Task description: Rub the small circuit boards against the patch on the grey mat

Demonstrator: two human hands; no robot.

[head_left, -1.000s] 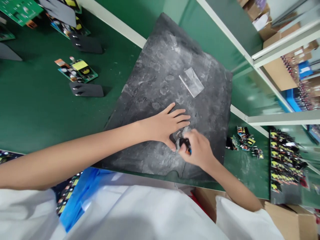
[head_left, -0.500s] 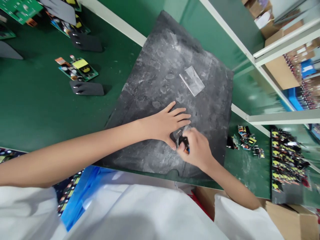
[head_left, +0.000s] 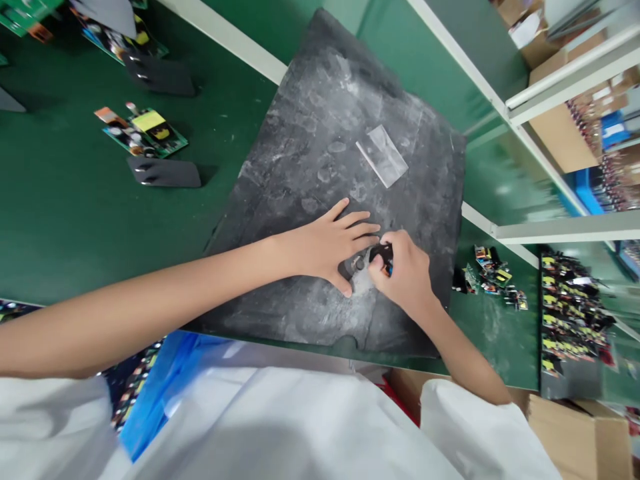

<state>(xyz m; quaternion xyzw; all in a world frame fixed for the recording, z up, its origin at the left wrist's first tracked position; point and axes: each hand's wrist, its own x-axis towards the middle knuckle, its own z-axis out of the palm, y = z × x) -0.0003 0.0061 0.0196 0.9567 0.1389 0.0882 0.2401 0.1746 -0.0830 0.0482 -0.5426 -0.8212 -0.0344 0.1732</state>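
My left hand (head_left: 333, 247) lies flat with fingers spread on a worn dark mat (head_left: 300, 160). Just to its right, my right hand (head_left: 406, 273) is closed around a small dark piece (head_left: 384, 255) with some orange on it. Fingers cover most of that piece, so its kind does not show. Between the left thumb and the right hand sits a small greyish round bit (head_left: 358, 263) on the mat. Beyond both hands lies a flat, clear plastic piece (head_left: 384, 157).
Left on the green bench (head_left: 75, 220) are a circuit board (head_left: 145, 131) and a dark grey plate with prongs (head_left: 163, 172). More boards (head_left: 493, 270) lie to the right, beside a tray packed with boards (head_left: 573, 313). A white frame bar (head_left: 570, 230) crosses at the right.
My right hand has moved right and slightly away from me with the dark piece, uncovering the small round bit. The left hand keeps its place on the mat. The view has shifted slightly.
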